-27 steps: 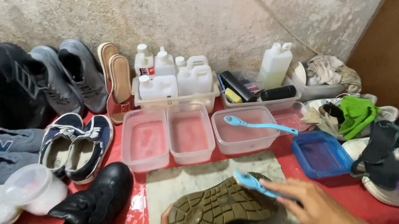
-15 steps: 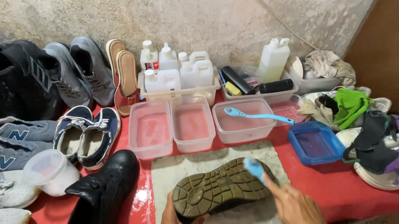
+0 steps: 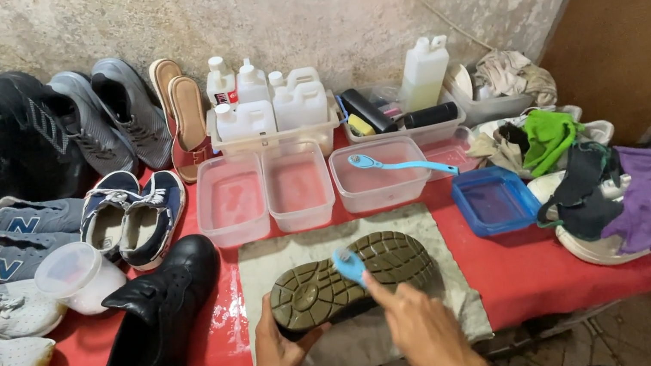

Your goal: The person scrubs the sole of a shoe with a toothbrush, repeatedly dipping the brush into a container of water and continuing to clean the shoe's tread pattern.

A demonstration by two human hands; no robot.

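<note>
On the grey mat (image 3: 439,295) at the red table's (image 3: 567,275) front edge, 1 olive-soled shoe (image 3: 349,279) lies sole-up.
Left hand (image 3: 279,357) clenches its heel end; right hand (image 3: 418,325) grasps 1 blue brush (image 3: 349,265) on the tread. Judged best: steady heel, short strokes along the grooves. Behind stand 3 clear tubs (image 3: 298,185).

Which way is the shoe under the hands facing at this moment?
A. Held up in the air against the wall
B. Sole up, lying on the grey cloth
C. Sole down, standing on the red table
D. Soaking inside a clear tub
B: the shoe shows its olive treaded sole upward on the grey cloth, gripped by the left hand while the right hand presses a blue brush on it.
</note>
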